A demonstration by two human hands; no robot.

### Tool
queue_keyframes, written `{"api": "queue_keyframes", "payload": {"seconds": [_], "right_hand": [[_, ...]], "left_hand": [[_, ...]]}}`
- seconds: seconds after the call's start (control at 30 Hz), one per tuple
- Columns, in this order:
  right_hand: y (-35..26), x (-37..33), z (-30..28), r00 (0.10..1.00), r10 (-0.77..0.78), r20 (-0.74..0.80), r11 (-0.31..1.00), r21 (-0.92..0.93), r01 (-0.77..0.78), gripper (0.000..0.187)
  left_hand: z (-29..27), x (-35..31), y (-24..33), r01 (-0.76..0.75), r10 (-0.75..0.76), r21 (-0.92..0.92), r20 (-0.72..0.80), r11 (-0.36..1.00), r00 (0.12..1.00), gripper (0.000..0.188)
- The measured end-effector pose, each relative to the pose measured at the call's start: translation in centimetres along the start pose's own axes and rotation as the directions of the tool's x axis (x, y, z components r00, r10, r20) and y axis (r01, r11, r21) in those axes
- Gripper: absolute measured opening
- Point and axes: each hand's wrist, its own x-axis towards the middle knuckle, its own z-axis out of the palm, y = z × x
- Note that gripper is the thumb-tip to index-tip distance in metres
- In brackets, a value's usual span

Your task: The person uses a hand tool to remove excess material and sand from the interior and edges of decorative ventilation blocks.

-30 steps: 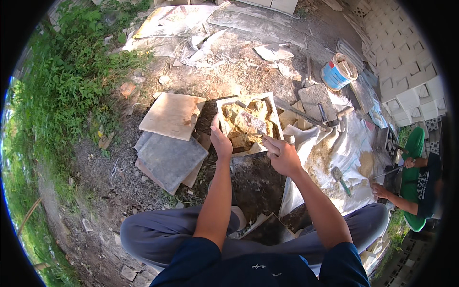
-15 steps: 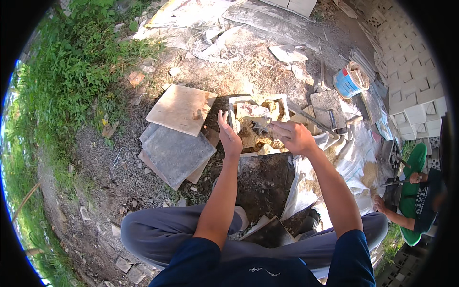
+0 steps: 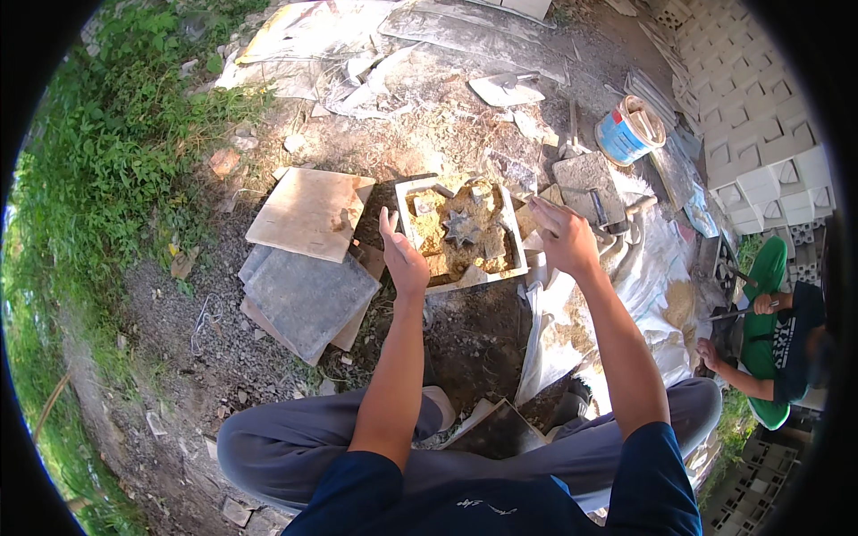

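A pale, square, box-like frame (image 3: 515,234) lies on the ground in front of me, lined with damp yellow-brown sandy mix (image 3: 434,234). In its middle stands a grey star-shaped piece (image 3: 460,229), with small grey blocks around it. My left hand (image 3: 407,261) is held beside the frame's left side, fingers extended and apart, holding nothing. Just off the right side hovers my right hand (image 3: 567,238), its fingers drawn together and pointing left. Whatever lies between those fingers is hidden.
Stacked tan and grey slabs (image 3: 313,290) lie left of the frame. To the right are a hammer (image 3: 597,207) on a grey slab, a white sheet (image 3: 617,308) and a bucket (image 3: 630,131). A trowel (image 3: 508,87) lies farther off. Another person (image 3: 786,335) works at far right.
My right hand has moved from over the frame to its right side, uncovering the star-shaped piece. A pale thing near its fingertips no longer shows over the mix. My left hand stays beside the frame.
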Motion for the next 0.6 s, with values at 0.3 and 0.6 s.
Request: {"api": "queue_keyframes", "payload": {"seconds": [0.3, 0.6], "right_hand": [[0.4, 0.2, 1.6, 0.977, -0.203, -0.062, 0.977, 0.045, 0.206, 0.058], [-9.6, 1.3, 6.4, 0.996, -0.067, -0.057, 0.962, 0.261, 0.079, 0.058]], "left_hand": [[0.0, 0.1, -0.2, -0.071, 0.071, -0.012, 0.018, 0.997, 0.997, 0.072], [-0.7, -0.1, 1.0, 0.124, -0.132, 0.076, 0.115, 0.989, 0.985, 0.079]]}}
